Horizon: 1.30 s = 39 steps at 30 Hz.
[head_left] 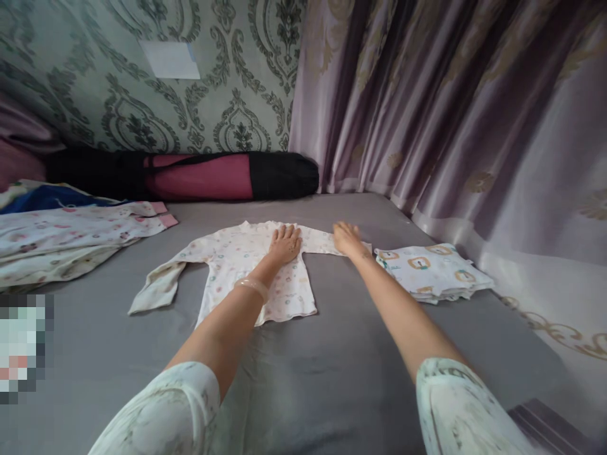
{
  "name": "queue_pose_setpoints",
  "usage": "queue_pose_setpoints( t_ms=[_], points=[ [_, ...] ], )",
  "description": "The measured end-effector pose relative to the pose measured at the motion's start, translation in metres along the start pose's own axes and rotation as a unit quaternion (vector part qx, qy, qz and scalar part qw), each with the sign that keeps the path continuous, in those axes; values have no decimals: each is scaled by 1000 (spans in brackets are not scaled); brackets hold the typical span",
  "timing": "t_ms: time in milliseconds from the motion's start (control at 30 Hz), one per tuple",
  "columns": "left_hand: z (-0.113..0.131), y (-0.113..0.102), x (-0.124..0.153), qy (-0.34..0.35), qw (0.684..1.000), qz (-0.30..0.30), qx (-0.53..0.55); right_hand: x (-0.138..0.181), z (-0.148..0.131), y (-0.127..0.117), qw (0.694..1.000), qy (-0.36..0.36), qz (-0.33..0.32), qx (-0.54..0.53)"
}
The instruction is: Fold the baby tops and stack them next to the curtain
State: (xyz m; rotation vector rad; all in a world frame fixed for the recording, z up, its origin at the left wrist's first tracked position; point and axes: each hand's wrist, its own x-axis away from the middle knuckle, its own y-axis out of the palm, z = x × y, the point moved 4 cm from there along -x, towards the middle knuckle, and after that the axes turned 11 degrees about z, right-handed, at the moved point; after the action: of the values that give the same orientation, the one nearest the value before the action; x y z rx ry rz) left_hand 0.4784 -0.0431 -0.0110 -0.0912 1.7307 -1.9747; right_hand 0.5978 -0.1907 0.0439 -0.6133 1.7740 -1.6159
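A small long-sleeved shirt (232, 253), white with a tiny coloured print, lies spread out on a grey bed sheet. My left hand (286, 244) rests flat on its upper chest, fingers stretched out. On the sleeve at the right is my right hand (348, 239), slightly blurred, its fingers laid over the cloth near the cuff. The other sleeve (159, 287) reaches out to the left and bends down toward me. My left forearm covers part of the shirt's front and lower edge.
Right of the shirt sits a stack of folded printed clothes (429, 272). Several unfolded garments (71, 234) are heaped at the left. A long black and maroon bag (199, 177) lies along the patterned wall. Purple curtains (379, 95) hang at the right side of the bed (341, 354).
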Motion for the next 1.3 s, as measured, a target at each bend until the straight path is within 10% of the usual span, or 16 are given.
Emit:
queue_pose_setpoints(
  t_ms=[267, 933, 1167, 1300],
  points=[
    [-2, -4, 2, 26, 999, -34, -3, -12, -106, 39, 978, -14, -32, -208],
    [1, -3, 2, 9, 1000, 6, -5, 39, 21, 31, 989, 133, -41, -42],
    [-8, -18, -3, -12, 996, -64, 65, 34, 22, 23, 989, 139, -54, -10],
    [-31, -48, 25, 27, 997, -67, 40, 17, -25, 11, 999, 42, 17, 3]
  ],
)
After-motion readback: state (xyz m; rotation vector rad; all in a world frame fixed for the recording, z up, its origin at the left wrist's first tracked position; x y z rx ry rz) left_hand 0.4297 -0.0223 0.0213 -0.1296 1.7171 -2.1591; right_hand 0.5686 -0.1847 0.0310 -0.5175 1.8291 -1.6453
